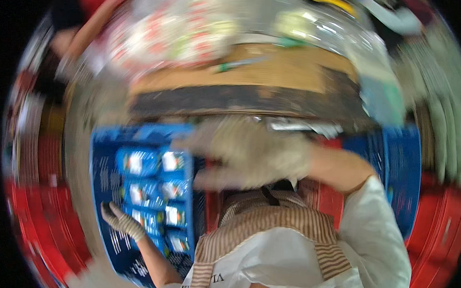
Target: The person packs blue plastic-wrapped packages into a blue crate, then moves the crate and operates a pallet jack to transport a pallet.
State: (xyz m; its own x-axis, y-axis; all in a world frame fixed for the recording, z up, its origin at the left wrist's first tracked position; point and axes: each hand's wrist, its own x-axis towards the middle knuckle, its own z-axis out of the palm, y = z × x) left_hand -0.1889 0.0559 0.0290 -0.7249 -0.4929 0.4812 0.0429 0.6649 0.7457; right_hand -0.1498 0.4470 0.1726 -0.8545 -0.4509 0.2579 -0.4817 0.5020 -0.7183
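My left hand (123,220), in a pale knitted glove, is over the left part of a blue plastic crate (145,133), beside blue packages (143,194) that bear white labels and lie in rows. Its fingers are apart and nothing shows between them. My right hand (253,157), gloved alike, is stretched across in front of my body, its fingertips near the crate's right wall. It is strongly blurred; its fingers look spread, with no held thing visible.
Ahead stands a table covered with brown cardboard (289,74), with a green-tipped pen-like thing (238,63), red-and-white plastic packaging (173,35) and clear bags (330,32). Another blue crate (402,180) is at right; red crates (50,220) stand at both sides. People's arms show at the upper corners.
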